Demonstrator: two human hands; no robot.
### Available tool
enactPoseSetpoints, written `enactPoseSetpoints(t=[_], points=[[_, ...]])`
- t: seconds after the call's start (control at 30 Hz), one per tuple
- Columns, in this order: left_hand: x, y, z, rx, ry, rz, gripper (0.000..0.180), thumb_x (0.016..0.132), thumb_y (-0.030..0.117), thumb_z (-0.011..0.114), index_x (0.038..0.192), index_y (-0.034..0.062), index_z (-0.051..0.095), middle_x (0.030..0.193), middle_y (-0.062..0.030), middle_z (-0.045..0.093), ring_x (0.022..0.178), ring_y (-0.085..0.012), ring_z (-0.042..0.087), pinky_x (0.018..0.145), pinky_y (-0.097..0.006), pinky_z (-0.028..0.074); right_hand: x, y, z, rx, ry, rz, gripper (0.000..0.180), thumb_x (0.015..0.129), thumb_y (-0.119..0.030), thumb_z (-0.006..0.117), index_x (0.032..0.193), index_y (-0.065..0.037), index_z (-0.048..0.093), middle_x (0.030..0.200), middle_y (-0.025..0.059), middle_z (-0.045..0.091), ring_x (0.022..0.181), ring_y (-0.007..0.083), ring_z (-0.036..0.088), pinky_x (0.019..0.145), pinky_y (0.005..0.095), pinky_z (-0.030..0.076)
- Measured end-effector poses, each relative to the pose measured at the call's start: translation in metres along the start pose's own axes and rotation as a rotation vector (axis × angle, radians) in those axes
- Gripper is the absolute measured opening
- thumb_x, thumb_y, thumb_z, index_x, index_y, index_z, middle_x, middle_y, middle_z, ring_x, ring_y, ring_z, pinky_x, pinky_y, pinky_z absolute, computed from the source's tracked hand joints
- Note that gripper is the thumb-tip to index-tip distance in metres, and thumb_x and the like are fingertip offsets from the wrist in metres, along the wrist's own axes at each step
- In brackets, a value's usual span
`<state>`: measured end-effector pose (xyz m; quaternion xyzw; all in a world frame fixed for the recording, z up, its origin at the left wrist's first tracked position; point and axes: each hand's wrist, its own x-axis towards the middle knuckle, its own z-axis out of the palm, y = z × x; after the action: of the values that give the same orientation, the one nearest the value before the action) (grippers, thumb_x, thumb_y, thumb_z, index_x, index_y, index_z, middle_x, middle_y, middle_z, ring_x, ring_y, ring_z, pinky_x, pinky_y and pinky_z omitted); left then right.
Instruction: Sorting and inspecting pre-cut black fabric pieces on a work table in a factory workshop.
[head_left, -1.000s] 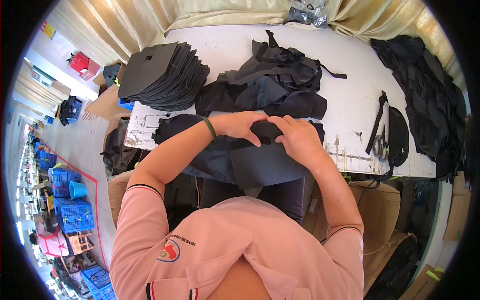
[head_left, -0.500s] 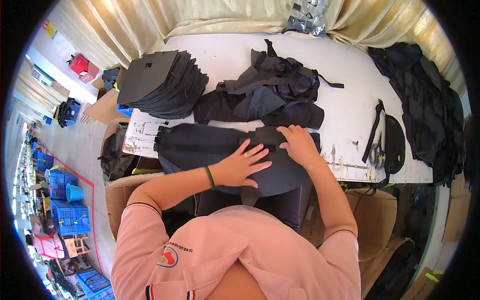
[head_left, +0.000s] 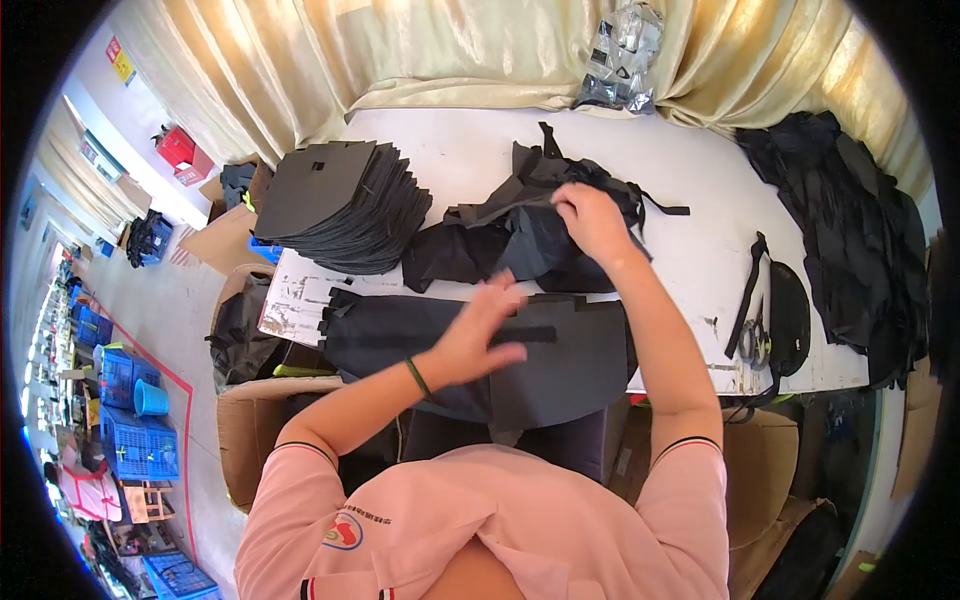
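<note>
Top centre by the curtain (head_left: 300, 60): heap of clear plastic bags (head_left: 620, 55); upper left, a red box (head_left: 180, 150) and small red/yellow wall signs (head_left: 118, 60); lower left, blue crates (head_left: 125, 420); brown cartons (head_left: 250, 440) under the table (head_left: 460, 150) edge. L hand (head_left: 480, 335) lies w/ fingers spread flat on the black panel (head_left: 560, 360) at frame centre, gripping nothing; R hand (head_left: 590, 220) above it, fingers curled into the black fabric pile (head_left: 520, 230). Black sheet stack (head_left: 345, 205) upper left, scissors (head_left: 752, 340) & strap (head_left: 748, 290) right, dark heap (head_left: 850, 240) far right.
</note>
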<state>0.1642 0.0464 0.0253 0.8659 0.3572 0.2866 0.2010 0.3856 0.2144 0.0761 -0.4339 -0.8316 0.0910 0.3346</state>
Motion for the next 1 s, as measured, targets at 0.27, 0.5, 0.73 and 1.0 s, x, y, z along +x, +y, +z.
enactPoseSetpoints(t=[0.27, 0.5, 0.73, 1.0], points=[[0.099, -0.016, -0.093, -0.103, 0.499, -0.141, 0.042, 0.078, 0.008, 0.073, 0.117, 0.0025, 0.057, 0.103, -0.0109, 0.067, 0.094, -0.0224, 0.065, 0.084, -0.034, 0.051, 0.037, -0.111, -0.056, 0.329, -0.175, -0.276, 0.012, 0.087, -0.004, 0.064, 0.099, -0.004, 0.066, 0.088, 0.0109, 0.067, 0.084, 0.0235, 0.066, 0.076, 0.0314, 0.051], [0.084, -0.006, -0.158, -0.510, 0.501, -0.160, 0.038, 0.076, -0.018, 0.053, 0.105, 0.0024, 0.065, 0.099, -0.0029, 0.066, 0.096, -0.0113, 0.062, 0.088, -0.025, 0.048, 0.009, -0.051, -0.051, 0.339, -0.044, -0.058, 0.039, 0.080, -0.011, 0.075, 0.116, -0.006, 0.062, 0.104, 0.0134, 0.066, 0.096, 0.0296, 0.065, 0.086, 0.0387, 0.051], [0.040, -0.006, -0.200, -0.839, 0.566, -0.137, 0.037, 0.077, -0.015, 0.052, 0.108, 0.0021, 0.064, 0.102, -0.0015, 0.064, 0.094, -0.0094, 0.060, 0.085, -0.022, 0.047, -0.012, -0.019, -0.009, 0.250, -0.050, 0.086, 0.023, 0.081, -0.013, 0.075, 0.101, -0.004, 0.068, 0.096, 0.0156, 0.069, 0.088, 0.0323, 0.066, 0.081, 0.0365, 0.052], [-0.017, -0.044, -0.224, -0.776, 0.833, -0.317, 0.019, 0.094, 0.003, 0.061, 0.112, 0.0056, 0.065, 0.108, -0.0028, 0.069, 0.095, -0.0123, 0.064, 0.083, -0.026, 0.050, 0.009, -0.043, -0.072, 0.443, 0.017, 0.107, 0.020, 0.083, -0.015, 0.075, 0.096, -0.002, 0.068, 0.083, 0.0128, 0.069, 0.075, 0.0225, 0.064, 0.074, 0.0322, 0.050]])
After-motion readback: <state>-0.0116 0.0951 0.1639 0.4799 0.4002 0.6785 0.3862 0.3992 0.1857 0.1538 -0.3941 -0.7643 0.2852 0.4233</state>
